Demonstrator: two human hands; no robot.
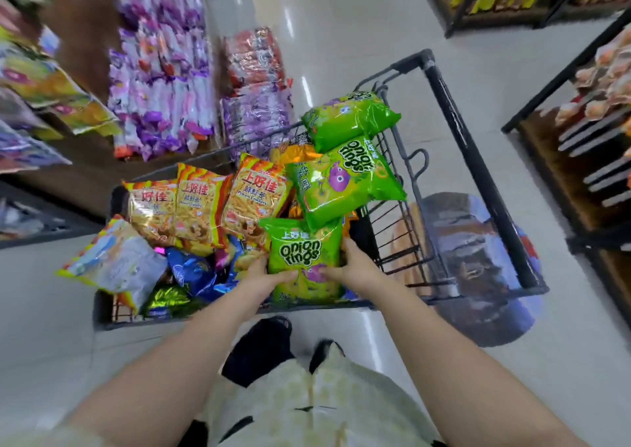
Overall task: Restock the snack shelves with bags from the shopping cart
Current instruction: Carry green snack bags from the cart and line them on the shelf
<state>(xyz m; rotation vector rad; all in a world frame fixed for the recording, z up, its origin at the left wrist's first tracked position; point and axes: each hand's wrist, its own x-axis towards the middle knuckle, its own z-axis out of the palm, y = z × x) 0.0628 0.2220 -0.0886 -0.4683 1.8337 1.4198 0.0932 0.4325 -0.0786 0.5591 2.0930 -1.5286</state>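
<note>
Both hands grip one green onion rings bag (302, 259) from either side, at the near end of a shopping cart (478, 160). The left hand (263, 274) curls against the bag's left edge, fingers bent around it and thumb lying across the front. The right hand (355, 265) presses the right edge, fingers partly closed and wrapped toward the back. The bag stands upright, its lower end at the cart's near rim. Just behind it, touching its top, a second green bag (345, 180) lies tilted, and a third green bag (348, 119) rests on the cart's far wire wall. To the left, three orange prawn cracker bags (205, 207) stand side by side, leaning back. A pale bag (116, 262) hangs over the cart's left corner, with blue bags (194, 272) heaped beside it. The cart is piled above its rim, so little room is left inside. The black handle bar (471, 153) runs along the right side. Shelves (61, 98) of snack bags crowd close on the left, with purple packs (164, 71) stacked at floor level. More racks (587, 132) stand to the right. Bare pale floor (358, 30) stretches ahead between them.
</note>
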